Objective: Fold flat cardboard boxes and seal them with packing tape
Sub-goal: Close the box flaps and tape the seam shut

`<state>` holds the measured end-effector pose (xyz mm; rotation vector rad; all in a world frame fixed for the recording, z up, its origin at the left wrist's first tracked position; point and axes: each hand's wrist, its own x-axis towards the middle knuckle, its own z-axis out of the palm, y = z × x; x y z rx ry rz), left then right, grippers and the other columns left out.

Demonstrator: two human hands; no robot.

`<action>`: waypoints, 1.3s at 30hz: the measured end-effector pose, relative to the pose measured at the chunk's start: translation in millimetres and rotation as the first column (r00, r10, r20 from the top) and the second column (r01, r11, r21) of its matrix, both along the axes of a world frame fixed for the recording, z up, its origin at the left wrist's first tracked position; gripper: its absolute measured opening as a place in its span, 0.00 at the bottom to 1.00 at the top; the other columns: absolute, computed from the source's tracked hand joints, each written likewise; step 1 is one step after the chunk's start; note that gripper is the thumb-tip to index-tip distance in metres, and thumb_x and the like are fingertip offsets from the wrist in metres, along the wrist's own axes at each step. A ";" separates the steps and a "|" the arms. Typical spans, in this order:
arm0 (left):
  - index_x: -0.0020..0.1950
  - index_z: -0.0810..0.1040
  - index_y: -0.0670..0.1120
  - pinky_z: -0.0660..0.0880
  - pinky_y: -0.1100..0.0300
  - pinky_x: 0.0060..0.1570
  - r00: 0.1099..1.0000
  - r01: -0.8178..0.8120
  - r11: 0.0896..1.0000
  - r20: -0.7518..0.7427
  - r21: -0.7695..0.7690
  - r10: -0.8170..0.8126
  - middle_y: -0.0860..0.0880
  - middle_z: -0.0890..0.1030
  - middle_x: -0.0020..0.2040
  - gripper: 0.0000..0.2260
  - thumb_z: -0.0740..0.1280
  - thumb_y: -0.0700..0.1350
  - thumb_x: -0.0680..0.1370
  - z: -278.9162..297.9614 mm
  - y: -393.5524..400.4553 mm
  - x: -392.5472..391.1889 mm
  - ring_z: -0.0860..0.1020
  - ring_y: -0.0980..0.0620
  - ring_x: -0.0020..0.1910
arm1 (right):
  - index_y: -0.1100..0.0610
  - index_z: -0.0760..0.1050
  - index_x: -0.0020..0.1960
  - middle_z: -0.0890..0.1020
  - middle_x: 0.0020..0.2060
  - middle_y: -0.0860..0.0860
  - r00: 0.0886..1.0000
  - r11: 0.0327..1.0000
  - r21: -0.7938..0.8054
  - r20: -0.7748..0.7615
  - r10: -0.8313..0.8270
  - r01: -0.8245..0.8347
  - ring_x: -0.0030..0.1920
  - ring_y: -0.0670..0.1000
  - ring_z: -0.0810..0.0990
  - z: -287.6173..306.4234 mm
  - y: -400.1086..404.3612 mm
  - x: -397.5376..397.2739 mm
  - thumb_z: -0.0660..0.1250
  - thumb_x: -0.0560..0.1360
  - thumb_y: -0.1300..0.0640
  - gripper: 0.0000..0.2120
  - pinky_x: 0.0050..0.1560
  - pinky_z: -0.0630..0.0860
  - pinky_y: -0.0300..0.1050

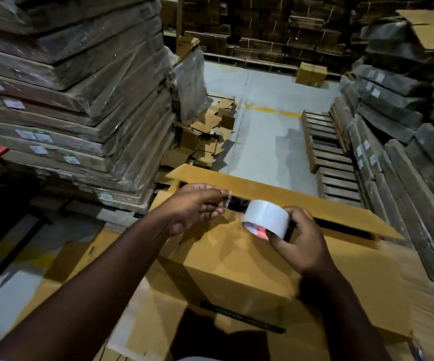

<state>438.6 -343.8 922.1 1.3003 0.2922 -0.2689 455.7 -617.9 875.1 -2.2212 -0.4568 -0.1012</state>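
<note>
1. The cardboard box (236,261) fills the lower centre of the frame. It is plain yellow-brown, set up into a box shape, with its top side facing the camera.
2. Its far flap (275,194) stands open along the upper edge, running from centre frame down toward the right, with a dark gap showing between it and the near panel.
3. The roll of packing tape (265,218) is white with a red-printed inner core, and hangs just above the box's top, right of centre.
4. The right hand (302,243) grasps the roll from its right side, fingers curled round the outer band and the thumb at the core's lower rim.
5. The left hand (197,208), just left of the roll, pinches the free end of the tape (225,198) between thumb and fingertips; the clear strip is crinkled and catches the light.
6. The two hands are near each other, apart by a short stretch of pulled tape, both above the gap by the open flap.
7. A dark stick-like object (242,317) lies on the cardboard at lower centre; what it is cannot be told.
8. Tall wrapped stacks of flat cardboard (75,82) rise in the upper left, and more wrapped bundles (398,121) lean along the right edge.
9. Wooden pallets (325,152) sit right of centre on the grey floor (268,142), and loose small cartons (208,136) lie heaped in the middle.
</note>
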 end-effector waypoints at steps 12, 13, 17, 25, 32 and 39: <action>0.52 0.78 0.41 0.75 0.64 0.32 0.999 -0.034 0.977 0.045 0.211 0.025 0.45 0.81 0.39 0.03 0.70 0.40 0.81 4.7 28.1 4.1 0.78 0.55 0.32 | 0.46 0.73 0.52 0.86 0.46 0.48 0.950 0.996 0.077 -0.307 0.059 -0.037 0.48 0.53 0.86 13.3 30.6 34.1 0.69 0.70 0.32 0.21 0.46 0.83 0.57; 0.52 0.78 0.41 0.74 0.64 0.31 0.999 -0.041 0.963 0.038 0.265 0.032 0.45 0.81 0.38 0.03 0.70 0.40 0.82 1.5 33.1 4.9 0.77 0.55 0.31 | 0.45 0.72 0.52 0.86 0.45 0.48 0.942 0.996 0.072 -0.327 0.075 -0.055 0.47 0.53 0.86 6.6 34.2 33.3 0.72 0.69 0.33 0.21 0.45 0.82 0.55; 0.51 0.79 0.43 0.70 0.64 0.28 0.999 -0.033 0.928 -0.028 0.371 0.046 0.48 0.80 0.35 0.03 0.71 0.42 0.82 -14.7 59.1 5.8 0.73 0.56 0.29 | 0.46 0.70 0.54 0.87 0.49 0.51 0.894 0.967 0.230 -0.403 0.195 -0.107 0.47 0.49 0.84 -5.6 52.8 22.1 0.81 0.70 0.51 0.23 0.44 0.79 0.48; 0.51 0.80 0.41 0.74 0.51 0.45 0.999 -0.030 0.860 -0.015 0.509 0.043 0.43 0.82 0.43 0.07 0.70 0.45 0.82 -22.2 97.2 3.7 0.77 0.45 0.44 | 0.43 0.68 0.69 0.82 0.59 0.44 0.943 0.972 0.181 -0.272 0.194 -0.148 0.57 0.45 0.83 -13.3 70.7 17.9 0.83 0.70 0.53 0.34 0.54 0.83 0.46; 0.50 0.79 0.41 0.70 0.60 0.37 0.999 -0.041 0.839 0.021 0.542 0.035 0.47 0.80 0.42 0.05 0.68 0.42 0.83 -15.4 124.3 -4.0 0.76 0.54 0.38 | 0.39 0.74 0.55 0.79 0.51 0.36 0.989 0.993 -0.008 -0.091 0.115 -0.116 0.55 0.40 0.74 -12.6 87.9 21.1 0.71 0.65 0.36 0.21 0.49 0.76 0.40; 0.47 0.78 0.43 0.71 0.61 0.33 0.995 -0.096 0.845 0.039 0.526 0.089 0.47 0.80 0.40 0.04 0.70 0.41 0.82 -32.9 142.0 3.6 0.76 0.55 0.35 | 0.47 0.77 0.59 0.84 0.52 0.45 0.974 0.946 0.315 -0.182 0.132 -0.069 0.54 0.45 0.84 -20.2 95.3 25.0 0.79 0.71 0.60 0.20 0.50 0.82 0.46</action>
